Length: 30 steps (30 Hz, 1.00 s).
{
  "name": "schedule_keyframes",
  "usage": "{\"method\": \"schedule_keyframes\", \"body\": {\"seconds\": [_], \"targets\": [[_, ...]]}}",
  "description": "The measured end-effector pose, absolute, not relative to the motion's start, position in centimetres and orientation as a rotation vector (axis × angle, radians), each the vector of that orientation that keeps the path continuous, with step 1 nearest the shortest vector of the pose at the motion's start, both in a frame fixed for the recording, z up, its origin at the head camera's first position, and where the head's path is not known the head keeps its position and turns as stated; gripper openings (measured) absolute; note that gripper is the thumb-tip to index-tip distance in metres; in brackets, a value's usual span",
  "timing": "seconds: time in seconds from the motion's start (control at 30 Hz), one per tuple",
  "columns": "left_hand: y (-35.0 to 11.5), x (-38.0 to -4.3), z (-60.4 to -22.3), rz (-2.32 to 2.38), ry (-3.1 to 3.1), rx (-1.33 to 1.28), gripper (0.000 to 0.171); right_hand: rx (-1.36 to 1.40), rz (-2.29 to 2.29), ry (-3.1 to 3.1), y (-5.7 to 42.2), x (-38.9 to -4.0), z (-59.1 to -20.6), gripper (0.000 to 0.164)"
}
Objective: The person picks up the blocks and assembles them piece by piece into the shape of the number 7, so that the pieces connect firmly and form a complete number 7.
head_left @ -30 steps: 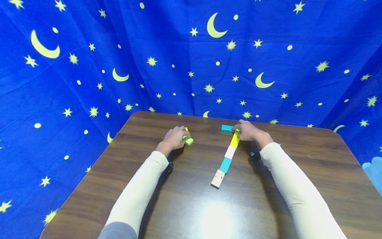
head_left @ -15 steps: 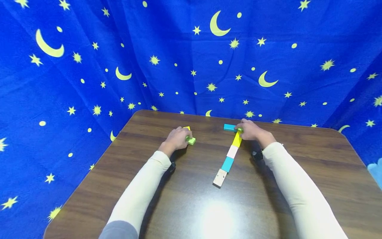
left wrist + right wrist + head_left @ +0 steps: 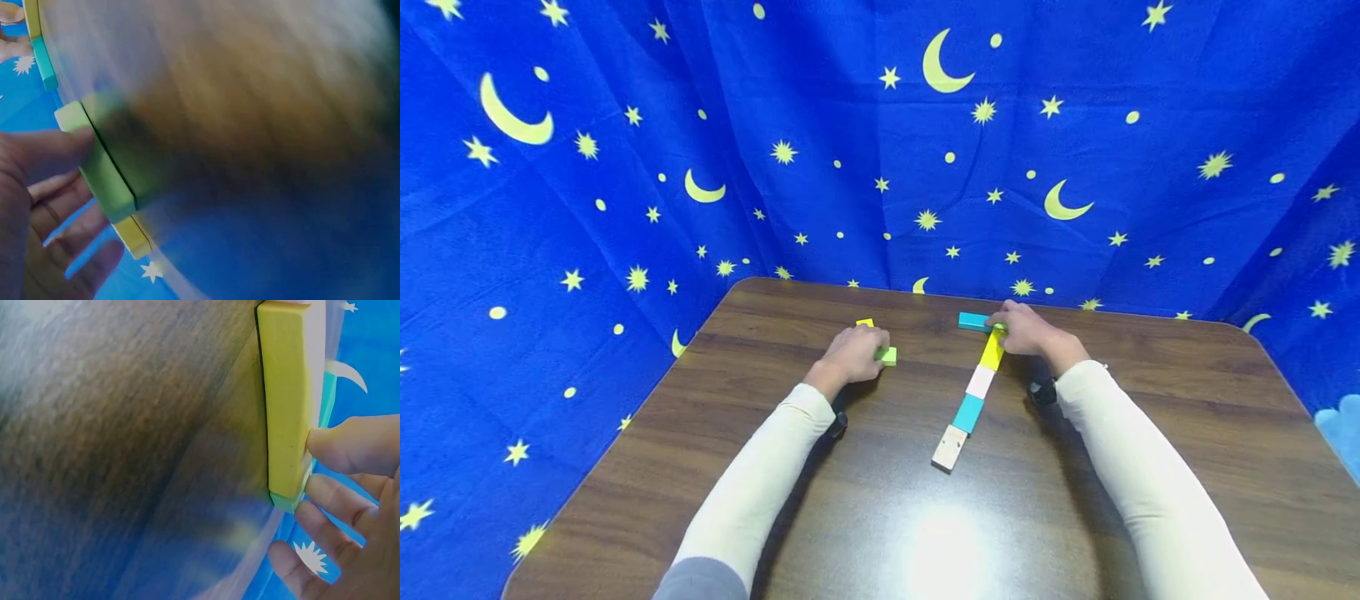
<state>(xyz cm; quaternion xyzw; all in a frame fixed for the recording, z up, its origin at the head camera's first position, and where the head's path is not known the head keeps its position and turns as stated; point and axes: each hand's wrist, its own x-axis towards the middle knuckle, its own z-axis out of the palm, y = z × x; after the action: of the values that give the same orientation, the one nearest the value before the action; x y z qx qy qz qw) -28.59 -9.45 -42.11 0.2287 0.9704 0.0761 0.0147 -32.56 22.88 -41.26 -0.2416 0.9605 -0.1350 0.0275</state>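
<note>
My left hand, left of the row, pinches a light green block between thumb and fingers. Just behind that block lies a yellow block, partly hidden by the hand. My right hand is at the far end of a row of flat blocks, its fingers around a small green block that is mostly hidden. Touching this end is a long yellow block. A teal block lies crosswise to its left. Toward me the row continues with a white block, a teal block and a bare wood block.
Everything lies on a brown wood-grain table with rounded far corners. A blue curtain with yellow moons and stars hangs behind it and at both sides. Bright glare shows on the near tabletop.
My left hand and its green block have shifted slightly right and toward me, away from the yellow block, and the green block has turned a little. My right hand stays at the row's end.
</note>
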Motion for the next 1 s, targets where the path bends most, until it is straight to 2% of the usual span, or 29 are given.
{"method": "schedule_keyframes", "body": {"seconds": [0.3,0.67,1.0], "targets": [[-8.6,-29.0,-42.2,0.448,2.997,0.583,0.024,-0.739,-0.442,2.945,22.6,-32.6,-41.5,0.048],[-6.4,-29.3,-42.6,0.546,3.002,0.627,0.022,-0.699,-0.452,2.946,23.1,-31.9,-41.3,0.047],[-4.5,-29.8,-43.7,0.937,2.875,0.465,0.029,-0.695,-0.426,2.956,22.9,-32.1,-41.3,0.049]]}}
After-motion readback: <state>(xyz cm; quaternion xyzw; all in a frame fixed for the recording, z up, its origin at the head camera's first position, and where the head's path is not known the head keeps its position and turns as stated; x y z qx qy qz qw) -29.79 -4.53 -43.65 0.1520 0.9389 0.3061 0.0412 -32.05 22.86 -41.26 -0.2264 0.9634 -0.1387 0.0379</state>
